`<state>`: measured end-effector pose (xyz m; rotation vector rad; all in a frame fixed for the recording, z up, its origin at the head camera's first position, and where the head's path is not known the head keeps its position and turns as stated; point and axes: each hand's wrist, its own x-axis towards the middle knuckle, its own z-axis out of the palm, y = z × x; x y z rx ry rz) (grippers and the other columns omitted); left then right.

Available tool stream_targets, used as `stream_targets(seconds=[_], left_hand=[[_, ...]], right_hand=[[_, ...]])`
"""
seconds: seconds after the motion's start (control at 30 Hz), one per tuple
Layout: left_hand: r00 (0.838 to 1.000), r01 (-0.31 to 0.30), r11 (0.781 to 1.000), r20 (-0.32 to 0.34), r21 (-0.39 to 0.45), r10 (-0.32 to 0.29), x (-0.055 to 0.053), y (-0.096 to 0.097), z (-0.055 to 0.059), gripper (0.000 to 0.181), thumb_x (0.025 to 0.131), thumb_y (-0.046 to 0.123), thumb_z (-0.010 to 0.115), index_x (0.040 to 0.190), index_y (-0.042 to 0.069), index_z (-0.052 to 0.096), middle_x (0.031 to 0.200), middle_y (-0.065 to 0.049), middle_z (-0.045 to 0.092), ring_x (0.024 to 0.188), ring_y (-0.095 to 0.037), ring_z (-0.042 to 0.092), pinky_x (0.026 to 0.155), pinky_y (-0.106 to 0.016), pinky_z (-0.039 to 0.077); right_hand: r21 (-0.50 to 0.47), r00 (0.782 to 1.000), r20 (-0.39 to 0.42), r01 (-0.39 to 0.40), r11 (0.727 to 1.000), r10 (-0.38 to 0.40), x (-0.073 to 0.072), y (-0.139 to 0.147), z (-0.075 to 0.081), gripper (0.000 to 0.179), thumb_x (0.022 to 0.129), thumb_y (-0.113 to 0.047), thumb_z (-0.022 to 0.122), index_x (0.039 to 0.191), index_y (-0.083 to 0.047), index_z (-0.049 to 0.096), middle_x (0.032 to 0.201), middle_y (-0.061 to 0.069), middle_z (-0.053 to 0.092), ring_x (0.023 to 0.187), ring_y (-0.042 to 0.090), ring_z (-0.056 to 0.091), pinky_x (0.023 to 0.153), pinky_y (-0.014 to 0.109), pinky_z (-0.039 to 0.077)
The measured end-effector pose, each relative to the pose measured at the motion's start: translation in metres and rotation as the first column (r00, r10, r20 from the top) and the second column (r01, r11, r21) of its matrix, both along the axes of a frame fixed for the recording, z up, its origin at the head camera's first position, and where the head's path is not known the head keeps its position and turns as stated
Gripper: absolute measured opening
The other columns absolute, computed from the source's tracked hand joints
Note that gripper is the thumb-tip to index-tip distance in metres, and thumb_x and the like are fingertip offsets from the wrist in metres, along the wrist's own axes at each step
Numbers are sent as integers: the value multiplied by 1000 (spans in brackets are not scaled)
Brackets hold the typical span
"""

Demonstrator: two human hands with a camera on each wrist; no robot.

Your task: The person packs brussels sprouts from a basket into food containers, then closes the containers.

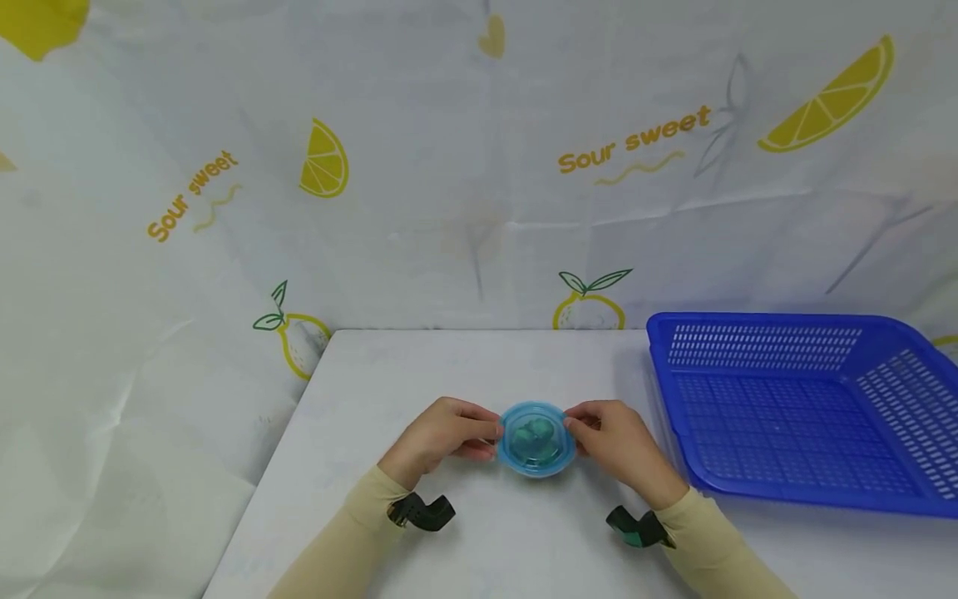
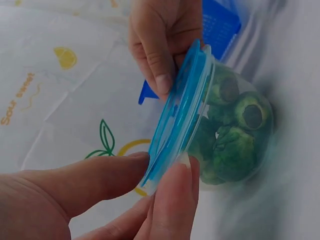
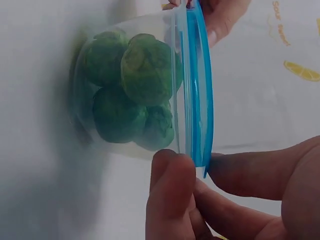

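Observation:
A clear round plastic container (image 3: 145, 25) stands on the white table, with a translucent blue lid (image 1: 535, 474) over its top. Inside are several green balls that look like Brussels sprouts (image 2: 234, 154); some show brownish cut ends in the left wrist view. My left hand (image 1: 447, 434) pinches the rim from the left, thumb on the lid and fingers under the edge. From the opposite side my right hand (image 1: 617, 441) pinches the rim in the same manner. In the right wrist view the lid's tab sticks out beside the right thumb.
A blue plastic basket (image 1: 793, 491) with slotted walls stands at the right of the table (image 1: 389, 366). Behind and left hangs a white cloth (image 1: 419, 166) printed with lemons and words. Each wrist wears a small black camera mount.

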<state>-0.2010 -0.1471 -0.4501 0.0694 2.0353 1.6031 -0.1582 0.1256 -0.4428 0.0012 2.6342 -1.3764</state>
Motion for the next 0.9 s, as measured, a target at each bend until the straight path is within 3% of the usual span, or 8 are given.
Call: stream_targets(seconds=[0.2,0.33,0.5,0.67,0.9], left_hand=[[999,-32,998,32,60,30,-3,3,-4,32,96,12,81,124,-3,77,95,-9,79,75,-11,76,72,-25,68],[997,-68,993,33,100,65,-5,4,-8,33,96,10,80,125,-5,76,96,-8,79,76,-10,75,73,-24,68],[996,-90,989,9,121,89,-6,4,-13,34,96,11,80,126,-6,76,99,-8,80,76,-9,75,73,-24,68],[995,-104,987,14,125,103,-7,5,-16,32,97,11,79,125,-5,77,98,-8,80,75,-8,76,73,-24,67],[991,-132,980,21,146,130,-9,4,-20,31,97,12,81,122,-6,78,97,-8,80,75,-8,75,74,-23,67]], right_hand=[[-89,999,28,20,996,-17,-5,3,-6,30,108,-14,66,130,5,74,109,15,79,81,15,72,76,39,66],[-171,999,48,29,985,-21,-9,4,-11,32,109,-15,65,133,6,72,109,15,76,82,16,70,77,37,67],[-301,995,98,38,953,-9,-13,7,-18,39,110,-20,65,136,8,68,101,13,73,84,19,69,77,33,67],[-397,990,141,39,917,19,-18,11,-26,46,110,-23,65,138,12,65,110,11,74,89,17,68,77,28,66],[-445,984,178,73,892,9,-21,10,-30,44,108,-19,67,140,12,64,102,5,72,85,14,67,73,25,66]])
